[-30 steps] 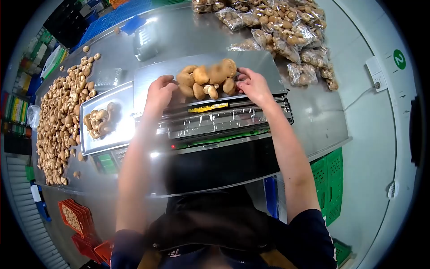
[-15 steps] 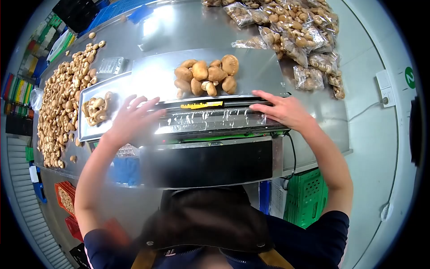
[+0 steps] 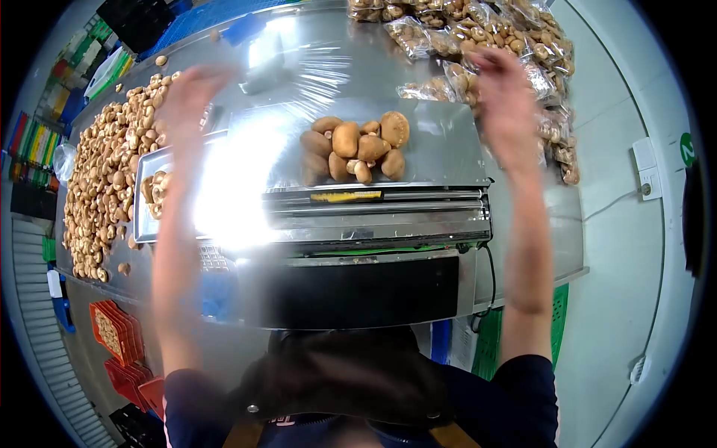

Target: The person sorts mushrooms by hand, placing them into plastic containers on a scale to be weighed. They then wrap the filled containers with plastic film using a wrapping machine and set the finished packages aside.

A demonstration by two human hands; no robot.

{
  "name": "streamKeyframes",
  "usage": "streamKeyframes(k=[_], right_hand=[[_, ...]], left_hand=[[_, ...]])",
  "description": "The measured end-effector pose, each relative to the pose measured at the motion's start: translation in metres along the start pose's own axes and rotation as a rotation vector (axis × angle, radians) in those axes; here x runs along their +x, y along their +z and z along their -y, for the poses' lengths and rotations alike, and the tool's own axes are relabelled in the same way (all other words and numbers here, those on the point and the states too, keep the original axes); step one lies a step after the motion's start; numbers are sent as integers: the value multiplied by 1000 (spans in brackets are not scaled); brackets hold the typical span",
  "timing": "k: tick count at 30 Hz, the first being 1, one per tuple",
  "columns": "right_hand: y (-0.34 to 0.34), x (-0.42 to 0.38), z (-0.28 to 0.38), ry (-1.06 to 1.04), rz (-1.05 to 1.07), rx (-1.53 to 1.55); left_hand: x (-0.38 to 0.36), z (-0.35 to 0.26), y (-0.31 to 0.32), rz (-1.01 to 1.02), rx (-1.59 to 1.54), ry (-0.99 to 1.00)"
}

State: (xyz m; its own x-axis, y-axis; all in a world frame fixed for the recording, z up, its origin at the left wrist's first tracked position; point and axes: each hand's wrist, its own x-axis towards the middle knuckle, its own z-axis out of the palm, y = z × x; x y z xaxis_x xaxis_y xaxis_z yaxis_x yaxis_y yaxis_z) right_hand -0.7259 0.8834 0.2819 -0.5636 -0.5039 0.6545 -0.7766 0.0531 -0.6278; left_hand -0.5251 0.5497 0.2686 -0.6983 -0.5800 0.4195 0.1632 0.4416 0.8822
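Bench: a large loose mushroom heap was left unpacked at left; clear packs were piled, finished by the look of it, at far right. Wrapping machine was set at the near side, a smaller lot held in the metal tray. One mushroom cluster was gathered on the plate behind the rollers; its wrap was judged part-done, with creased film seen beyond it and closure not shown. Left hand and right hand were raised wide apart, blurred; finger opening and any grip on film could not be told. Writing: "2" was read on the green wall sign; print on the yellow label could not be made out
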Motion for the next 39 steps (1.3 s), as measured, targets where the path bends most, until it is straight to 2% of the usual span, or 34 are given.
streamKeyframes(k=[1, 2, 3, 4, 5, 6, 7, 8, 9, 10, 11, 12, 13, 14, 15, 16, 18, 20, 21, 22, 23, 24, 25, 27, 29, 30, 31, 32, 34, 35, 36, 38, 39], right_hand=[[24, 2, -30, 124, 129, -211], [51, -7, -71, 149, 305, -334], [67, -32, -113, 237, 443, -380], [67, -47, -121, 225, 547, -358], [57, -44, -94, 298, 597, -296], [46, -37, -56, 374, 651, -231], [40, -35, -31, 440, 699, -171], [33, -37, -9, 507, 740, -112], [27, -45, 10, 454, 733, -161], [21, -56, 30, 403, 729, -207], [13, -65, 52, 660, 708, 49], [5, -74, 72, 912, 667, 311], [0, -87, 91, 994, 619, 410], [-3, -102, 106, 1080, 567, 508], [-7, -127, 105, 1059, 642, 475], [-4, -142, 111, 1134, 622, 518], [7, -176, 103, 1268, 609, 536], [26, -215, 97, 1135, 421, 442], [37, -234, 93, 1011, 368, 264], [47, -250, 90, 880, 313, 87], [60, -264, 88, 844, 179, -17], [66, -269, 89, 753, 108, -77], [71, -273, 88, 822, 56, -125], [75, -276, 88, 912, -40, -206], [66, -268, 98, 993, 13, -172], [58, -265, 107, 1055, 73, -167], [49, -268, 112, 1083, 106, -147], [43, -262, 130, 1205, 143, -73], [36, -268, 151, 1627, 250, 93], [38, -293, 149, 1665, 289, 123], [44, -321, 143, 1708, 327, 212], [79, -377, 132, 1642, 431, 127], [110, -391, 137, 1496, 401, 50]], left_hand=[[19, 53, 12, 275, 240, 78], [18, 102, 33, 389, 343, -35], [3, 95, 49, 565, 452, -55], [-7, 94, 52, 749, 673, -78], [-17, 67, 50, 749, 541, -118], [-24, 66, 44, 719, 537, -121], [-36, 51, 44, 590, 364, -178], [-35, 20, 39, 756, 383, -293], [-51, 16, 35, 773, 415, -205], [-64, -2, 29, 787, 391, -243], [-75, -34, 24, 762, 356, -457], [-83, -49, 13, 799, 95, -659], [-91, -63, 2, 800, -142, -879], [-112, -61, -10, 818, -202, -727], [-129, -63, -12, 818, -206, -797], [-145, -65, -12, 818, -211, -867], [-181, -47, -6, 664, -322, -1028], [-217, -17, -2, 596, -29, -723], [-234, -3, 0, 542, 138, -588], [-245, 4, 6, 439, 150, -622], [-255, 13, 9, 383, 354, -453], [-268, 28, 6, 324, 398, -405], [-277, 39, 4, 264, 445, -360], [-282, 42, -11, 222, 455, -417], [-272, 33, -27, 260, 437, -480], [-267, 18, -39, 304, 334, -673], [-254, -11, -41, 201, 146, -993], [-254, -19, -55, 235, 255, -1142], [-284, -1, -99, 310, 218, -1273], [-317, 28, -127, 439, 252, -1119], [-340, 45, -140, 446, 270, -1181], [-390, 78, -138, 384, 312, -1289], [-406, 85, -124, 372, 274, -1309]])
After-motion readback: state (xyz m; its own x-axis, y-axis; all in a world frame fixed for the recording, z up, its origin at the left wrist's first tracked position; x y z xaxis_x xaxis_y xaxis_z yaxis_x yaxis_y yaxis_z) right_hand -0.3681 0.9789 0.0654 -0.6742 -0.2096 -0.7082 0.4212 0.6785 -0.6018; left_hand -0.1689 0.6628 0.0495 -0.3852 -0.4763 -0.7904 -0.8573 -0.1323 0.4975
